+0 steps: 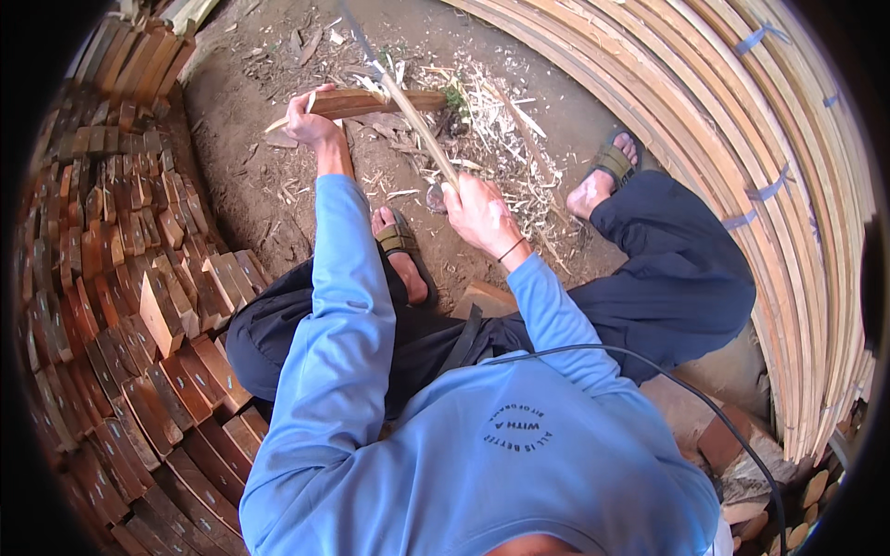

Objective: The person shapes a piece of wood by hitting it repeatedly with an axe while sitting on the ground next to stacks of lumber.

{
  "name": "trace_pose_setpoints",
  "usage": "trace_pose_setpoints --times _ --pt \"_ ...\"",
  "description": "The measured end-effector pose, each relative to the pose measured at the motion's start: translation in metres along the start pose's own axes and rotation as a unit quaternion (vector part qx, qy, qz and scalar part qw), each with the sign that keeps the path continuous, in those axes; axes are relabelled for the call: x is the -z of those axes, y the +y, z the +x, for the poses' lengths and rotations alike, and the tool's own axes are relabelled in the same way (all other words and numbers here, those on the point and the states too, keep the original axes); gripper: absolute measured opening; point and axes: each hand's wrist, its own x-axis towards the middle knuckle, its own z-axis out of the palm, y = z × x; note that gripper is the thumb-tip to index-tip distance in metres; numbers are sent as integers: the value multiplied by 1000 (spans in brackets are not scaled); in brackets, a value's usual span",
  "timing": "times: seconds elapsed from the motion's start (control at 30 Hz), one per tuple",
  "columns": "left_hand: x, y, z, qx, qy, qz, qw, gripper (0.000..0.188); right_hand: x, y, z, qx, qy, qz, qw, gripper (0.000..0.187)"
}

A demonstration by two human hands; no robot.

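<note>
My left hand (315, 120) is closed round one end of a brown piece of wood (371, 101), which lies roughly crosswise above the ground. In my right hand (484, 218) is the lower end of a long-handled knife (419, 122). Its pale handle slants up and to the left, passing in front of the wood. Beyond the wood, a narrow grey blade (359, 33) points to the far edge. Whether knife and wood touch, I cannot tell. Pale wood shavings (505, 139) are scattered beside them.
Stacked short wooden pieces (139, 306) fill the left side. Long wooden strips (742, 120), tied with bluish bands, curve along the right. My sandalled feet (400, 250) stand apart on the dirt floor (250, 139). A black cable (686, 380) crosses my shirt toward the lower right.
</note>
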Motion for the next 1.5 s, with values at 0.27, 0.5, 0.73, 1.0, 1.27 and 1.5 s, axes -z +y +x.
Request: trace_pose_setpoints --times 0.27,0.5,0.73,1.0,1.27,1.5 --pt "16 -7 9 -49 -24 44 998 33 -19 14 -1 42 -8 -17 999 31" --pt "4 -2 7 -73 -17 83 994 31 -13 4 -9 -2 -9 1 1000 30" --pt "11 -6 11 -63 -35 65 995 22 -26 26 -1 40 3 -1 999 30" --pt "16 -4 8 10 -38 -3 999 21 -11 21 -4 -65 -97 9 993 30" --pt "-7 -7 84 70 -72 -21 995 18 99 -13 -53 -273 -79 450 847 28" --pt "-80 -54 178 179 -151 33 972 39 118 7 -87 -302 -43 438 845 25"
